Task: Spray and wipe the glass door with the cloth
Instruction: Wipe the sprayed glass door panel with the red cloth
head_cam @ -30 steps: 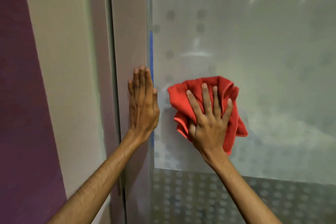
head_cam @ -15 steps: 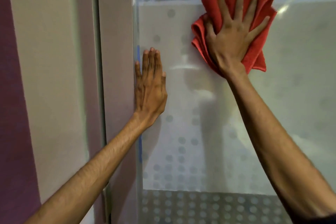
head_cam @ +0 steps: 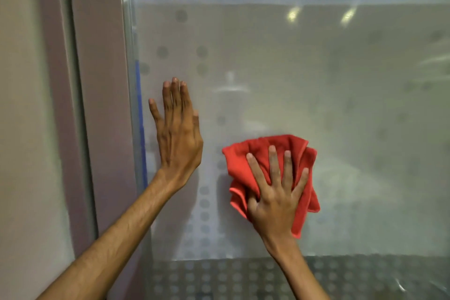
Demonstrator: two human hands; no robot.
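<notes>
The glass door [head_cam: 341, 105] fills most of the view, with a frosted film dotted with grey circles. A crumpled red cloth [head_cam: 258, 153] lies flat against the glass at lower middle. My right hand [head_cam: 275, 192] presses it to the pane with fingers spread. My left hand [head_cam: 177, 134] rests flat on the glass just right of the door's left edge, fingers up, holding nothing. No spray bottle is in view.
A grey door frame [head_cam: 97, 105] runs vertically left of the glass, with a pale wall [head_cam: 24, 129] beyond it. A blue strip [head_cam: 139, 105] follows the glass edge. A darker dotted band [head_cam: 243, 280] crosses the bottom of the pane.
My right hand swept the red cloth up to the top of the frosted area, then back down to lower middle. My left hand shifted from the frame onto the glass.
</notes>
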